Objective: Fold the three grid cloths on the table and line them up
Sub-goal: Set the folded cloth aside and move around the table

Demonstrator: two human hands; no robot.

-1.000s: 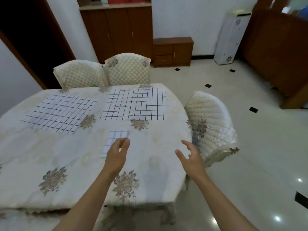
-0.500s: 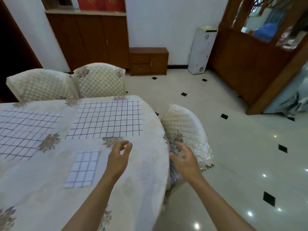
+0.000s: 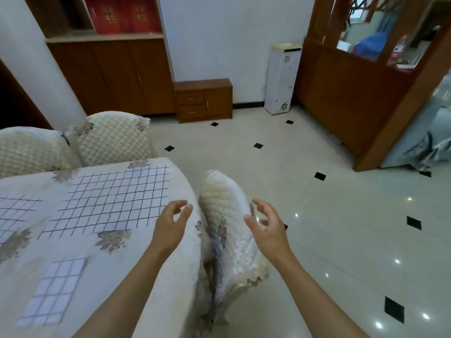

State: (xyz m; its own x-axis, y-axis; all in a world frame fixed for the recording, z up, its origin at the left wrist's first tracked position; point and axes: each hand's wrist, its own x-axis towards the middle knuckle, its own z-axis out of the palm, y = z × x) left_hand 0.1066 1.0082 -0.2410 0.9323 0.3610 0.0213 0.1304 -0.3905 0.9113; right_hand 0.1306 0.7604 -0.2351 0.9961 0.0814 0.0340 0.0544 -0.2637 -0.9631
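Observation:
A folded grid cloth [image 3: 52, 290] lies as a small rectangle on the table [image 3: 151, 284] at the lower left. A large unfolded grid cloth [image 3: 109, 201] lies flat further back, near the table's right edge. A third unfolded grid cloth [image 3: 14, 213] is cut off by the left border. My left hand [image 3: 172, 224] hovers over the table's right edge, just right of the large cloth, fingers apart and empty. My right hand [image 3: 267, 224] hangs open beyond the table, over a chair back, holding nothing.
A quilted cream chair [image 3: 229, 230] is pushed against the table's right side, under my right hand. Two more quilted chairs [image 3: 114, 139] stand at the far side. Tiled floor [image 3: 341, 228] spreads to the right; wooden cabinets [image 3: 202, 100] line the back wall.
The view has swung to the right, so the cloths have slid left in the frame. Both hands have lifted and moved right, away from the folded cloth, toward the table's right edge.

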